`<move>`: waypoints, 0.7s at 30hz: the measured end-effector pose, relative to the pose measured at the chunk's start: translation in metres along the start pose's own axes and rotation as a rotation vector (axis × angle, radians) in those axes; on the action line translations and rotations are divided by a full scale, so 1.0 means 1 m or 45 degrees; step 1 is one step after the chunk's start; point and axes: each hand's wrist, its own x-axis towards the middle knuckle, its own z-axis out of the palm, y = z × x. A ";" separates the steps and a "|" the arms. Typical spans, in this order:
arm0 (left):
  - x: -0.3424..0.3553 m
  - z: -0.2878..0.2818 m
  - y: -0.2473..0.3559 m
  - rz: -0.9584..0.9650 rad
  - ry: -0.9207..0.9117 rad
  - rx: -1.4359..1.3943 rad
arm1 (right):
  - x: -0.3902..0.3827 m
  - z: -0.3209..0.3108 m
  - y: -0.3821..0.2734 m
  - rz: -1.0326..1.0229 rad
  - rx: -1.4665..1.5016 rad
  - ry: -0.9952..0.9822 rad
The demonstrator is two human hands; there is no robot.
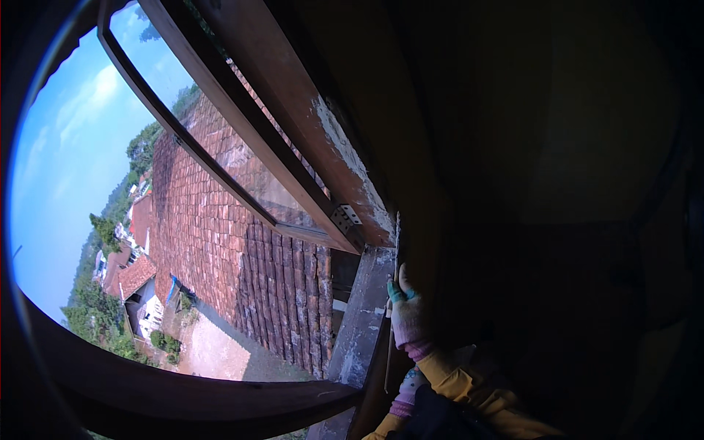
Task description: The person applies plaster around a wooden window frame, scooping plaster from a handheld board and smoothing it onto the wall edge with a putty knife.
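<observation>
My right hand, in a white knitted glove with green fingertips and a pink cuff, is at the inner edge of the wooden windowsill. Its fingers look closed round a long thin strip, which runs down beside the sill; what the strip is cannot be made out. Lower and closer to me, my left hand, gloved alike, is beside the strip's lower end. Shadow and the hand's angle hide its fingers. Both arms wear yellow-orange sleeves.
A glazed window sash stands swung outward on a metal hinge. White patches mark the brown window frame. Outside lie a tiled roof, houses and trees below. The dark room wall is at the right.
</observation>
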 end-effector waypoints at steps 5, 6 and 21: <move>-0.005 -0.003 0.000 -0.008 0.019 -0.003 | 0.000 0.007 0.007 -0.155 -0.151 -0.067; -0.006 -0.003 0.001 -0.007 0.021 -0.006 | 0.005 0.007 0.012 -0.198 -0.179 -0.054; -0.009 -0.002 0.007 0.018 0.029 -0.073 | -0.002 0.010 -0.005 0.054 0.153 -0.029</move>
